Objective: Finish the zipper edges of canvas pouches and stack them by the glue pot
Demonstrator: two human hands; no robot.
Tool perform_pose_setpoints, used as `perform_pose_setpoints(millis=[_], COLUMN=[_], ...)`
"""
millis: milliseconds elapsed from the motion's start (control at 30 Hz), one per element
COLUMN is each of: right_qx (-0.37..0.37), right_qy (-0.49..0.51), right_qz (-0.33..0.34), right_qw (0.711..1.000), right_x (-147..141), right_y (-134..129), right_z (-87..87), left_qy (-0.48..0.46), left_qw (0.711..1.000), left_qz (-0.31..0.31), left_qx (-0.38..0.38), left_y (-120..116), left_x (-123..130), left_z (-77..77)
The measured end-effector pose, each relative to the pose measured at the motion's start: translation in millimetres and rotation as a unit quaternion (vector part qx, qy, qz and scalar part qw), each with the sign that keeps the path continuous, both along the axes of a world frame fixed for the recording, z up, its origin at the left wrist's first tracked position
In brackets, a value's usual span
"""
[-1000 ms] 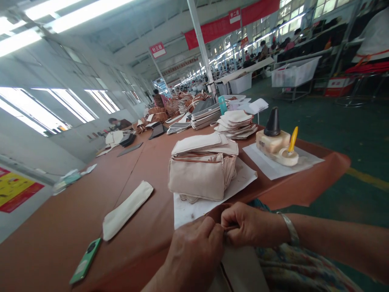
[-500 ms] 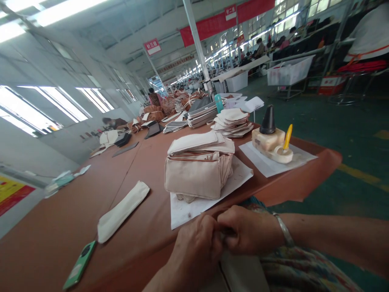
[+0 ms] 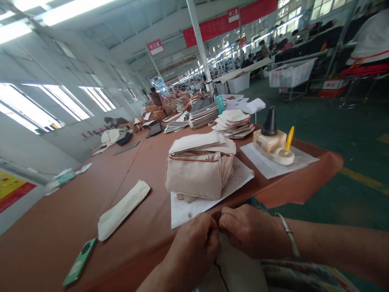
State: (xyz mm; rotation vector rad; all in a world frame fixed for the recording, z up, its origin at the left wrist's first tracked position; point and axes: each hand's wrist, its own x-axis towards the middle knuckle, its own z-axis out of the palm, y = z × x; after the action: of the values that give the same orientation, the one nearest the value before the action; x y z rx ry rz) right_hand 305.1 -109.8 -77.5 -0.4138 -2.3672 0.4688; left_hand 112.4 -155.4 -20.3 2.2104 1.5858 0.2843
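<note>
A pale beige leather-like piece (image 3: 240,265) with a dark line along it lies low in front of me, at the table's near edge. My left hand (image 3: 196,239) is closed on its upper end. Close by on the right, my right hand (image 3: 251,231) pinches the same end, its fingers curled; a bracelet sits at that wrist. The fingertips are partly hidden. Just beyond both hands, a stack of beige stitched pieces (image 3: 193,176) stands on a white sheet (image 3: 180,213), touched by neither hand.
A long off-white piece (image 3: 123,211) and a green phone (image 3: 79,263) lie to the left on the brown table (image 3: 139,243). At right, a black cone-topped container (image 3: 269,121) and a yellow-handled tool (image 3: 289,138) stand on paper. More beige pieces (image 3: 232,123) are stacked behind.
My hands have drawn slightly apart at the knuckles while still gripping the beige piece, and more of it shows below them. The view has shifted a little.
</note>
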Motion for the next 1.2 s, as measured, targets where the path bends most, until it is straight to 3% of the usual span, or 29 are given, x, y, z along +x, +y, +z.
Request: perform_pose_setpoints(millis=[200,533,733,933,1033,1200], right_qx=[0.008,0.169,0.127,0.144,0.077,-0.169], right_qy=[0.019,-0.055,-0.062,-0.074,-0.058,-0.035], right_qz=[-0.033,-0.067,-0.077,-0.003,0.021,0.034], right_qw=[0.999,0.982,0.987,0.987,0.995,0.984], right_x=[-3,-15,-21,-13,-6,5], right_y=[-5,-8,-9,-4,-2,5], right_z=[2.7,-5.6,-20.2,-13.4,-6.6,5.7], left_qy=[-0.015,-0.086,-0.181,-0.17,-0.187,-0.243], left_qw=[0.999,0.993,0.97,0.977,0.978,0.948], left_qz=[0.041,0.055,0.075,0.058,0.042,0.04], left_qx=[-0.031,-0.052,-0.145,-0.113,-0.081,-0.2], left_y=[3,4,7,5,3,2], left_x=[1,-2,-4,5,9,3], left_z=[2.5,-5.9,-7.5,-14.5,-13.9,-13.2])
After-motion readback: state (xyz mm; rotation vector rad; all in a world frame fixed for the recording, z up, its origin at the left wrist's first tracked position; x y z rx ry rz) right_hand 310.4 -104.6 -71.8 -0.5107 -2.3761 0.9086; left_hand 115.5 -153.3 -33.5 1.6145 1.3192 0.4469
